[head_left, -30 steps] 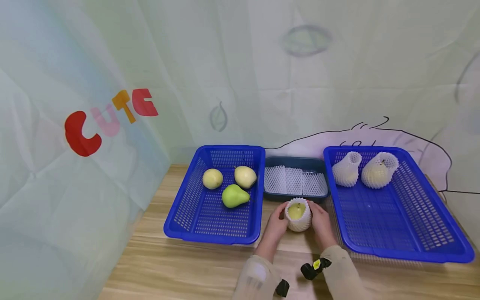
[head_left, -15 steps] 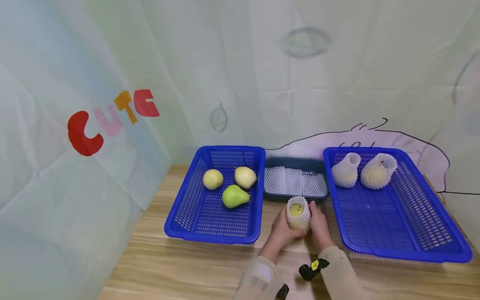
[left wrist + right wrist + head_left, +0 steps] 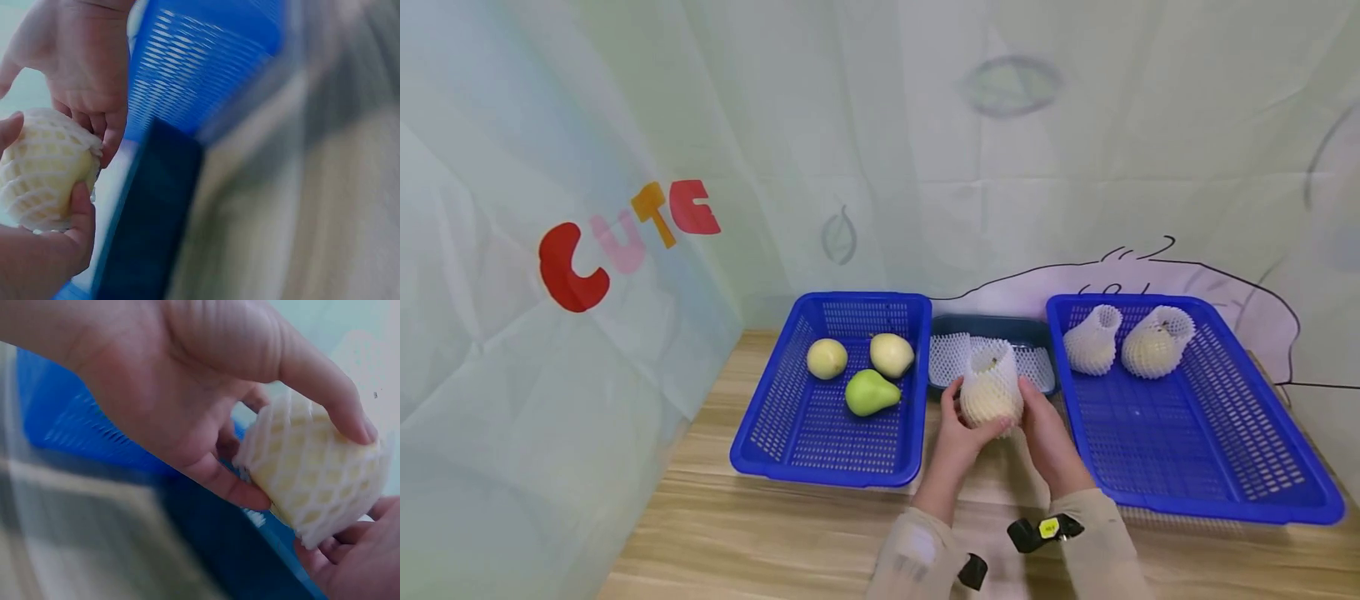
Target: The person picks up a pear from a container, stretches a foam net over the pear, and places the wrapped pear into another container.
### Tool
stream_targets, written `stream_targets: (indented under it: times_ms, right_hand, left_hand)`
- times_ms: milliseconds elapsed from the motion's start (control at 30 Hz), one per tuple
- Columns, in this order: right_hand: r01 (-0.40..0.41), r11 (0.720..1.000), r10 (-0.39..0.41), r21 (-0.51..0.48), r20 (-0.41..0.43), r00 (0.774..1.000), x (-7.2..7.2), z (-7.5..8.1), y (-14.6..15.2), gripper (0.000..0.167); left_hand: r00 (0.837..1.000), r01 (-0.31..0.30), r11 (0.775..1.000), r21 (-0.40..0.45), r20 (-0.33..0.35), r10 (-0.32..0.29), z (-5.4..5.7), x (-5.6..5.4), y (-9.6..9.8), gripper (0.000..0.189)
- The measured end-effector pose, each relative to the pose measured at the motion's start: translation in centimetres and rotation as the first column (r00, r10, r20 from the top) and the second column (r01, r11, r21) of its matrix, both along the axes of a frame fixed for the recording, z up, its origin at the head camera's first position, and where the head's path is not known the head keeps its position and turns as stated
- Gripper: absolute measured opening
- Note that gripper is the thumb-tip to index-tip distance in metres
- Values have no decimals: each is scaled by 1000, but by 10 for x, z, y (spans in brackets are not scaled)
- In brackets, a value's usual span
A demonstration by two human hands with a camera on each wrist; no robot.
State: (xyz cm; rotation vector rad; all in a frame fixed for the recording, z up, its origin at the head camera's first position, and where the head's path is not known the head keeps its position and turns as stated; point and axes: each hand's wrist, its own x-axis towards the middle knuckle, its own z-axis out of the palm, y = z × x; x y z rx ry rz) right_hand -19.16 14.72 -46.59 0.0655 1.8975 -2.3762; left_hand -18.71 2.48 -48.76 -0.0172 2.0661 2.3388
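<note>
In the head view both hands hold a pale yellow pear in a white foam net sleeve, its neck upward and the stem showing inside. My left hand grips it from the left, thumb across the lower front. On the other side, my right hand has its fingers against the sleeve. Both wrist views show the netted pear close up. There my left hand holds it between its digits, while the bent fingers of my right hand touch the net's edge.
A blue basket at left holds two yellow pears and a green pear. Behind the hands, a dark tray contains flat foam nets. The right blue basket has two netted pears at its back.
The netted pear has risen from low between the hands and moved forward in front of the tray. My left hand has shifted from its side to a grip with the thumb across the front.
</note>
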Motion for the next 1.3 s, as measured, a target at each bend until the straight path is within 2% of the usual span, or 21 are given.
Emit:
stream_targets:
  times_ms: [100,200,267,367,500,667,767,867,967,1133,1300]
  right_hand:
    - [-2,997,5,77,-49,999,2,15,1,55]
    - [7,989,3,148,-67,998,5,25,0,59]
    - [11,988,0,156,-73,997,6,29,0,61]
    - [16,988,-6,151,-64,998,7,29,-1,60]
    - [22,989,-16,147,-41,999,8,27,-1,59]
    - [32,992,-26,126,-50,998,10,26,0,59]
    - [27,996,-19,90,-85,996,11,26,0,58]
    - [12,997,-2,77,-134,991,11,27,3,60]
    - [-12,986,42,166,-178,983,12,27,6,67]
    - [-15,942,86,335,-199,976,14,31,8,81]
    - [7,943,64,334,-203,977,13,30,8,81]
  left_hand:
    - [1000,-5,990,141,-3,6,13,1,1,84]
    - [1000,12,961,277,-18,-8,20,2,2,83]
    - [999,28,942,334,-33,-18,22,3,3,83]
    - [999,40,928,371,-34,-29,24,3,2,81]
    - [998,55,925,377,-21,-51,24,2,-1,79]
    - [995,103,913,394,-33,-98,23,2,-4,78]
    - [990,137,875,465,-32,-138,23,3,-6,68]
    - [984,152,806,571,-15,-175,23,3,-7,54]
    - [982,137,759,637,13,-188,23,3,-8,47]
    - [983,80,728,681,69,-173,23,3,-7,39]
    - [974,45,732,680,132,-182,23,1,-6,27]
